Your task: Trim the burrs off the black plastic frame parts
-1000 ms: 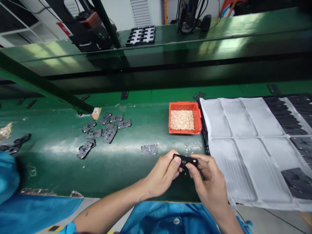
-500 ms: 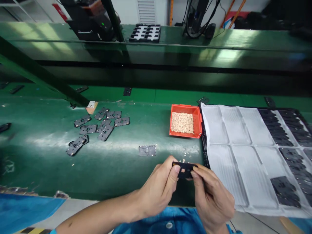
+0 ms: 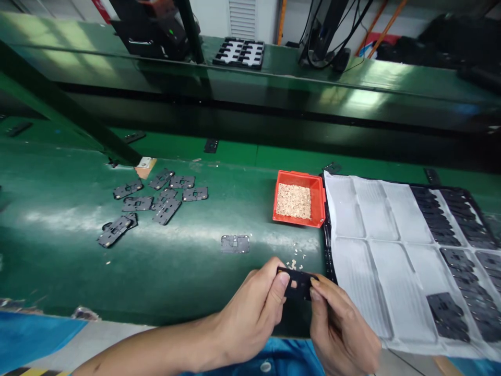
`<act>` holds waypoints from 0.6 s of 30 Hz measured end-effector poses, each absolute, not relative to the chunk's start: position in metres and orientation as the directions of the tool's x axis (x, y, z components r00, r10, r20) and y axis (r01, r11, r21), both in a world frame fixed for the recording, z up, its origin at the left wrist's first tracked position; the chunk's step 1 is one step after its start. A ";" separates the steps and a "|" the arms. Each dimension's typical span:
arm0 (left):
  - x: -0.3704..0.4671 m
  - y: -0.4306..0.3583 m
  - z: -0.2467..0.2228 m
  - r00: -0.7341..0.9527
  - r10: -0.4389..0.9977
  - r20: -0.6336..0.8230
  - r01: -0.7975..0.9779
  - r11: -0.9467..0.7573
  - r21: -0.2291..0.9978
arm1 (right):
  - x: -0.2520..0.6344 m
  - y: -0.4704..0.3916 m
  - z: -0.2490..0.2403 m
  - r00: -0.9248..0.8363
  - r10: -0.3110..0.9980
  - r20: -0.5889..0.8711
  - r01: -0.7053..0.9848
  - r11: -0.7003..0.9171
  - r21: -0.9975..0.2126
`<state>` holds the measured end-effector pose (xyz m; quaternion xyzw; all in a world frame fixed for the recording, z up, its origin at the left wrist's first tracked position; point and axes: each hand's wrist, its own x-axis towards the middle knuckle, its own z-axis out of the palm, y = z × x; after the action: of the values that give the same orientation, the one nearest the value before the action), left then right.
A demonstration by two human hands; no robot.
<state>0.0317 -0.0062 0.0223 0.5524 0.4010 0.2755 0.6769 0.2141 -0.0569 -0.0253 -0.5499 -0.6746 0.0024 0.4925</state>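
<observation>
Between my hands, just above the bench's front edge, is a flat black plastic plate (image 3: pixel 300 286) with a small square cutout. My left hand (image 3: pixel 256 308) is closed on its left end, thumb on top. My right hand (image 3: pixel 340 318) pinches the right end with thumb and forefinger. Whether a small piece sits under those right fingertips, I cannot tell. Beyond the plate, tiny pale pieces (image 3: pixel 294 263) are scattered on the green bench. One similar dark plate (image 3: pixel 235 244) lies flat to the left of them. A red bin (image 3: pixel 277 211) of small pale pieces stands farther back.
Several black plates (image 3: pixel 167 211) lie in a loose cluster at left. On the right is a large tray lined with white sheet (image 3: pixel 352 261), its right compartments holding stacked black plates (image 3: pixel 448 316). A green post (image 3: pixel 78 112) slants in at left; a raised green ledge (image 3: pixel 274 86) runs behind.
The whole view has shifted and tilted slightly. Both hands keep hold of the black plate, with the right fingertips shifted a little on its end.
</observation>
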 end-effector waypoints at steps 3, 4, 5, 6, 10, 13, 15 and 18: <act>0.031 -0.006 0.024 0.529 0.809 -0.255 0.066 0.260 0.963 | 0.215 -0.058 -0.024 0.083 0.748 0.659 0.756 0.384 -0.531; 0.031 -0.007 0.025 0.532 0.805 -0.262 0.067 0.268 0.961 | 0.215 -0.058 -0.023 0.077 0.746 0.661 0.760 0.385 -0.524; 0.031 -0.007 0.025 0.534 0.803 -0.266 0.067 0.273 0.960 | 0.215 -0.058 -0.022 0.069 0.745 0.663 0.764 0.388 -0.516; 0.031 -0.007 0.025 0.535 0.801 -0.270 0.065 0.279 0.958 | 0.215 -0.057 -0.021 0.061 0.748 0.661 0.766 0.390 -0.512; 0.032 -0.007 0.025 0.522 0.808 -0.275 0.038 0.301 0.953 | 0.216 -0.057 -0.022 0.069 0.760 0.646 0.764 0.376 -0.524; 0.033 -0.008 0.023 0.514 0.809 -0.285 0.019 0.321 0.947 | 0.215 -0.056 -0.024 0.088 0.765 0.637 0.739 0.379 -0.557; 0.033 -0.008 0.021 0.508 0.811 -0.291 0.017 0.328 0.944 | 0.214 -0.055 -0.024 0.097 0.779 0.619 0.708 0.383 -0.593; 0.033 -0.008 0.018 0.494 0.823 -0.281 0.023 0.311 0.950 | 0.213 -0.053 -0.022 0.084 0.829 0.553 0.655 0.372 -0.657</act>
<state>0.0333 -0.0080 0.0183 0.5120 0.4130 0.2870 0.6964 0.2126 -0.0532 -0.0222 -0.5532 -0.6708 0.0892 0.4859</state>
